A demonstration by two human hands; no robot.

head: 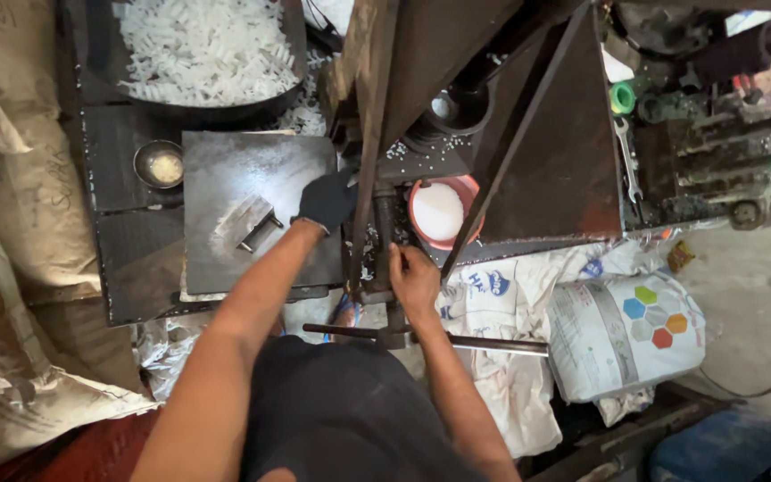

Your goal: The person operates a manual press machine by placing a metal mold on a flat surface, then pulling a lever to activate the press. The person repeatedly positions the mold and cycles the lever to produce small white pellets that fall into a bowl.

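step in hand: a hand press [377, 178] is being worked, by the look of it
left hand [327, 200]: gloved, arm outstretched, fingers closed at the press frame
right hand [414, 278]: bare, fingers gripped round the upright lever [394, 268]
nearby: metal block [252, 223] on the dark surface [225, 170]; red bowl [443, 211] of white granules
next move: a firm pull judged needed

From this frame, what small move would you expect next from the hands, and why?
Probably the right hand works the vertical rod it grips, while the gloved left hand steadies at the press column. The left hand is already off the metal mould lying on the steel plate.
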